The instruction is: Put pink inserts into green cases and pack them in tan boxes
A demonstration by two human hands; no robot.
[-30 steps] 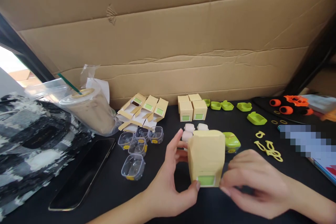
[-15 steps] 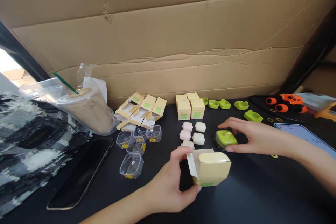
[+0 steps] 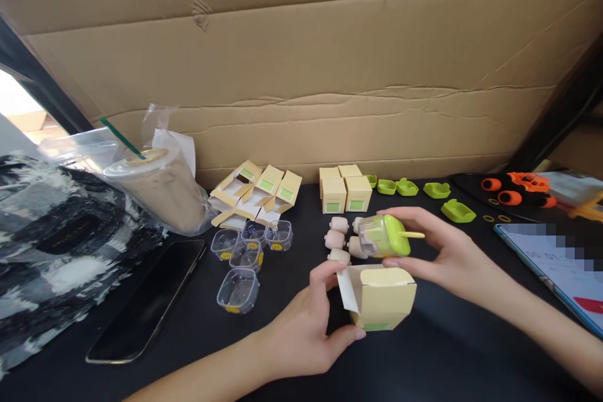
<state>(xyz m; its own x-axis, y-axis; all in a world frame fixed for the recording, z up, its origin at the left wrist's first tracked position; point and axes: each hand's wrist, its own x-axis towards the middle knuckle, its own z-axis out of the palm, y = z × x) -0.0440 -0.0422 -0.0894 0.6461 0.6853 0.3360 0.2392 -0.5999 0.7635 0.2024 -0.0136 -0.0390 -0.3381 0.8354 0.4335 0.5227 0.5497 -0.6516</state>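
Observation:
My left hand (image 3: pixel 313 326) grips a small cream-yellow cardboard box (image 3: pixel 387 298) by its left side; a flap on that side stands open and shows a white inside. Just above the box, my right hand (image 3: pixel 433 251) holds a small clear container with a green lid (image 3: pixel 394 235) between thumb and fingers. The container is tipped on its side, its clear end to the left and a pale yellow band sticking out from the lid. Several pale pink and cream rollers (image 3: pixel 335 239) lie behind the box, some partly hidden by the container.
Clear cups (image 3: pixel 238 291) and opened cartons (image 3: pixel 266 185) are on the left, near a phone (image 3: pixel 146 301) and a bagged drink (image 3: pixel 157 188). Closed boxes (image 3: pixel 333 195) stand at the back. Green lids (image 3: pixel 456 211), orange-and-black parts (image 3: pixel 522 185) and a lit phone (image 3: pixel 556 270) lie right.
My right hand has lifted the green-lidded container off the table, tipped it sideways and brought it left, above the box. My left hand keeps the box in nearly the same place.

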